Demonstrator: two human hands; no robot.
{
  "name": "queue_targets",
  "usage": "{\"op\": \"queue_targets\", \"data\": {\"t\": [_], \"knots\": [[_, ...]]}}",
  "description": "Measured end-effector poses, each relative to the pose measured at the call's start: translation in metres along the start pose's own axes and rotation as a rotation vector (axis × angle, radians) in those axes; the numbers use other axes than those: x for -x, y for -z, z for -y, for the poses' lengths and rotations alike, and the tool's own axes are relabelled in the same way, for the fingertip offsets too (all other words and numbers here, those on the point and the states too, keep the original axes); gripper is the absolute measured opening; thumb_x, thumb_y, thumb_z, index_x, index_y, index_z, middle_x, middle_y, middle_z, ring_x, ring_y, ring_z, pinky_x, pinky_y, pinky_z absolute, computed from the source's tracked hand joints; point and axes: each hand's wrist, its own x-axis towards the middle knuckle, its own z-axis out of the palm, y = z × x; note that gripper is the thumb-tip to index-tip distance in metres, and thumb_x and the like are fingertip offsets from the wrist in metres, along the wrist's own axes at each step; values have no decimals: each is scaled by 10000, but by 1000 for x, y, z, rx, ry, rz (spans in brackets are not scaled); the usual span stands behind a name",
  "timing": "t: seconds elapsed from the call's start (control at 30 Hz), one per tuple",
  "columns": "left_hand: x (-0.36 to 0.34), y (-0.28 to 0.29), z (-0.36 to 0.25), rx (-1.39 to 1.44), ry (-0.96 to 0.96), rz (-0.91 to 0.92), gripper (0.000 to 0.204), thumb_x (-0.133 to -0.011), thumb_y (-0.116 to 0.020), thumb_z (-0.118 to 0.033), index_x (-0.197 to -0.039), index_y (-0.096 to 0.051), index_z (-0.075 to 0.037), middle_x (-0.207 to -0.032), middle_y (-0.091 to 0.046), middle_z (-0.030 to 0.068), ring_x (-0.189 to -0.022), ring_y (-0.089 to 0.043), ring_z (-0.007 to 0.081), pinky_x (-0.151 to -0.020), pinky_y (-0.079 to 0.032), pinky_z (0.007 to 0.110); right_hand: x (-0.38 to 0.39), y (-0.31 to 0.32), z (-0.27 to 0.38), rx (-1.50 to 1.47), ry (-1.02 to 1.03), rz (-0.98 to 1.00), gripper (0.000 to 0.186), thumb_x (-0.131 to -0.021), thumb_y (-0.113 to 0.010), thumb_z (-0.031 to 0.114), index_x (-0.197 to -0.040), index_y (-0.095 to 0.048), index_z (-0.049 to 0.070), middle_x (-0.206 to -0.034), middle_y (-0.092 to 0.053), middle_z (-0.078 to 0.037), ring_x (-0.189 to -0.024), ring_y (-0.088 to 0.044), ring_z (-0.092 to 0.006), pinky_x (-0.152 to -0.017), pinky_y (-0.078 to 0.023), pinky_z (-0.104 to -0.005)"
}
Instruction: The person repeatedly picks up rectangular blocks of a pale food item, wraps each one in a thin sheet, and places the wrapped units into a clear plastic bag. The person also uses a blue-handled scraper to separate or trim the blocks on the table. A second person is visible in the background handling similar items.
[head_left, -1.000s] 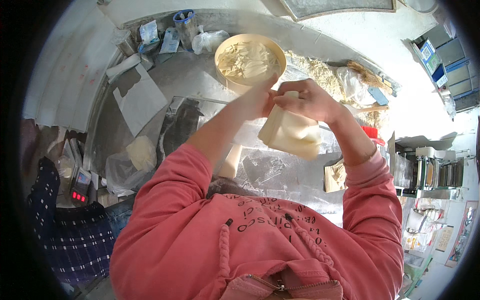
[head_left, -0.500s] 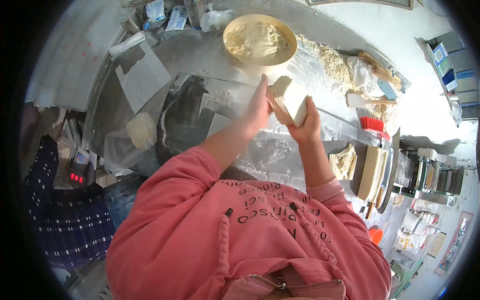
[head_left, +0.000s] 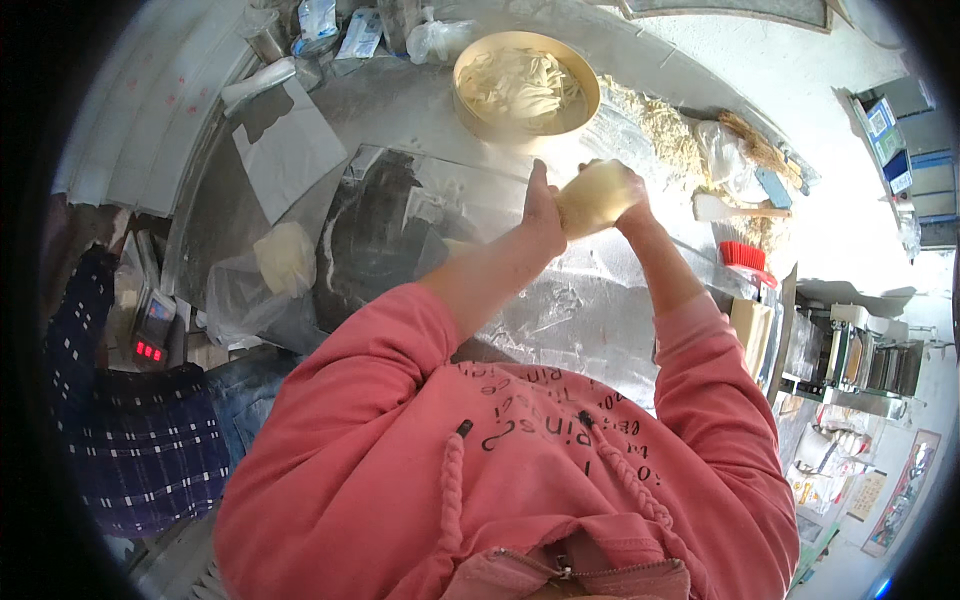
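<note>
A stack of pale dough sheets [head_left: 592,200] is held up over the floured worktop, slightly blurred by motion. My left hand [head_left: 545,215] presses its left side, thumb pointing up and the other fingers mostly hidden. Around the right end my right hand [head_left: 632,208] is closed, fingers over the far edge. Just beyond the stack stands a round, pale-rimmed sieve-like tray [head_left: 470,112] with loose strips of cut dough [head_left: 525,85] in it.
A dark board [head_left: 350,240] lies left of my forearms. Bagged dough [head_left: 285,258] and a white sheet [head_left: 290,150] are farther left. On the right are dough scraps [head_left: 660,125], a white-bladed spatula [head_left: 712,207], a red brush [head_left: 742,254] and a pale dough block [head_left: 750,325].
Both hands have shifted right with the stack, which is now turned and blurred. My right forearm now covers the small pile of dough pieces on the right.
</note>
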Motion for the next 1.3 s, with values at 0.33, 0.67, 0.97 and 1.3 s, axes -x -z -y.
{"op": "queue_targets", "data": {"t": [0.33,0.67,0.97,1.3], "knots": [[12,3,-26,-277,-43,76,602,-866,-379,-546,-1143,-501,-26,-1068,-590,122,-944,-550,274,-894,-388,411,-23,31,-43,-886,-133,548,412,-877,-527,328,-1192,-492,63,-1187,-532,-62,-1070,-509,-195,-904,-413,-318],[89,-17,-46,-475,57,560,745,-868,-227,-663,-1076,-527,-13,-1059,-571,125,-1012,-537,221,-855,-425,369,71,16,115,360,545,388,274,-810,-580,259,-920,-568,8,-721,-605,-135,-659,-596,-188,-609,-461,-327],[273,104,-84,-359,-318,425,467,-896,-517,-336,-1271,-395,-85,-1228,-472,77,-1130,-458,187,-955,-360,359,123,-142,171,553,658,625,439,-828,-532,438,-979,-571,28,-783,-626,-235,-771,-624,-375,-678,-479,-430],[403,152,-234,-268,-998,-34,595,-742,-690,-143,-1251,-399,-44,-1113,-553,95,-992,-569,214,-831,-481,355,140,-341,282,-565,768,791,614,-898,-388,479,-1325,-326,41,-1262,-414,-188,-1149,-437,-274,-944,-327,-386]]}}
